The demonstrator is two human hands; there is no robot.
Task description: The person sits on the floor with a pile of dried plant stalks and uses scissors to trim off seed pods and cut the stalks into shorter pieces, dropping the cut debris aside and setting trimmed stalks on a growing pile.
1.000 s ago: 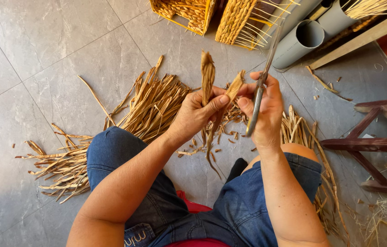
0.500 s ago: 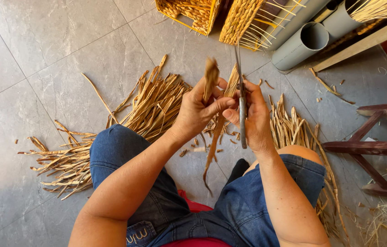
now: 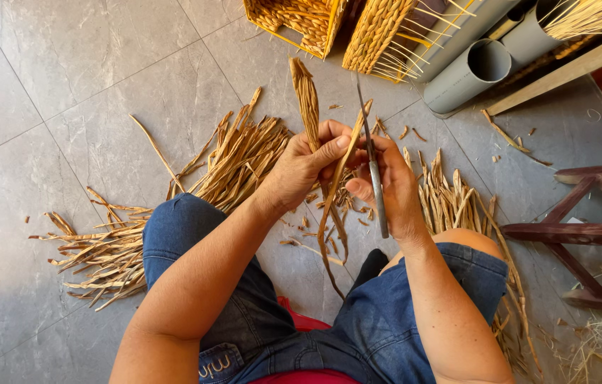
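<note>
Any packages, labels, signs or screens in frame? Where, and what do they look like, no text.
No packages, signs or screens.
Only lettering: pale stitched marking on the waist of the blue denim shorts, bottom centre, small and partly cut off.
Containers, unlabelled: woven yellow baskets top centre; grey plastic pipes top right.
Left hand holds a dried leaf strip; right hand holds a knife.

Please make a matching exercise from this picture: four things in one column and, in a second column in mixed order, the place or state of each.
1. dried stalk
2. knife
3. grey pipes
4. woven baskets

a. lying on the floor, top right
b. in the left hand
c. at the top edge, yellow-brown
d. in the right hand

Pairs: 1-b, 2-d, 3-a, 4-c
</note>
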